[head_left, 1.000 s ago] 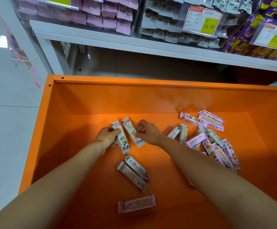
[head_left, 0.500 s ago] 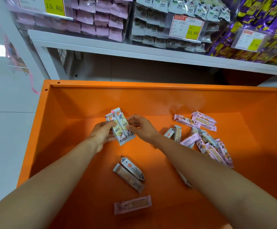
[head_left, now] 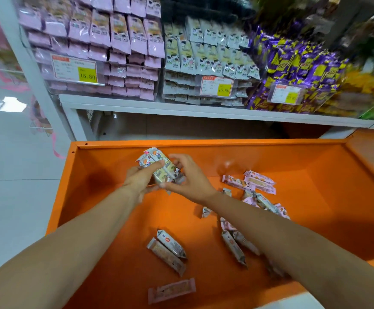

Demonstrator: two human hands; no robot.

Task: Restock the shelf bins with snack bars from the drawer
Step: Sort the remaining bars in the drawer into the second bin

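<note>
Two white snack bars [head_left: 157,166] with cartoon print are held side by side above the orange drawer [head_left: 105,197]. My left hand [head_left: 140,178] grips them from the left, thumb across their front. My right hand [head_left: 188,177] pinches their right edge. More bars lie on the drawer floor: a pair [head_left: 168,248] in the middle, a pink one [head_left: 172,291] near the front, several in a pile [head_left: 255,188] at the right, partly hidden by my right forearm. Above, the shelf bins hold pink packs [head_left: 119,41] and white packs [head_left: 206,54].
A white shelf ledge [head_left: 181,108] runs above the drawer's back wall. Purple-and-yellow packs [head_left: 293,70] fill the bin at the right. Price tags [head_left: 76,69] hang on the bin fronts. Pale tiled floor [head_left: 9,197] lies to the left of the drawer.
Both hands brought the two bars together and lifted them off the drawer floor, up toward the back wall. The camera has tilted up, showing more of the shelf bins.
</note>
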